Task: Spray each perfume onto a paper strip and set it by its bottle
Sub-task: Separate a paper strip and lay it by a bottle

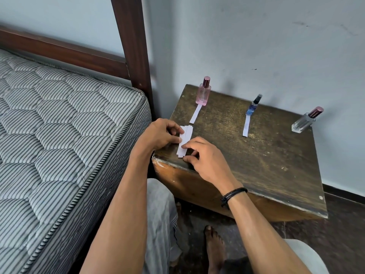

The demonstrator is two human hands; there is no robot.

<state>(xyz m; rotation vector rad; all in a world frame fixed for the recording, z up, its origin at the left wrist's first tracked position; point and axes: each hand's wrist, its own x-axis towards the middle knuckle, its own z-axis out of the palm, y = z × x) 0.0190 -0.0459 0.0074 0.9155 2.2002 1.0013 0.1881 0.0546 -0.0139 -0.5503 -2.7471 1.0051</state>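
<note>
Three perfume bottles stand along the back of a worn wooden table (pixel 266 155): a pink bottle (pixel 203 91) at the left, a small blue bottle (pixel 253 106) in the middle, a clear bottle (pixel 305 121) with a dark pink cap at the right. One white paper strip (pixel 195 114) lies in front of the pink bottle, another strip (pixel 246 125) in front of the blue one. A small stack of paper strips (pixel 185 138) lies near the table's front left corner. My left hand (pixel 160 135) pinches the stack's left edge. My right hand (pixel 207 159) has fingertips on its lower end.
A striped mattress (pixel 59 135) on a dark wooden bed frame (pixel 134 56) fills the left. The table sits against a pale wall. My legs in grey trousers and a bare foot (pixel 214 248) are on the dark floor below.
</note>
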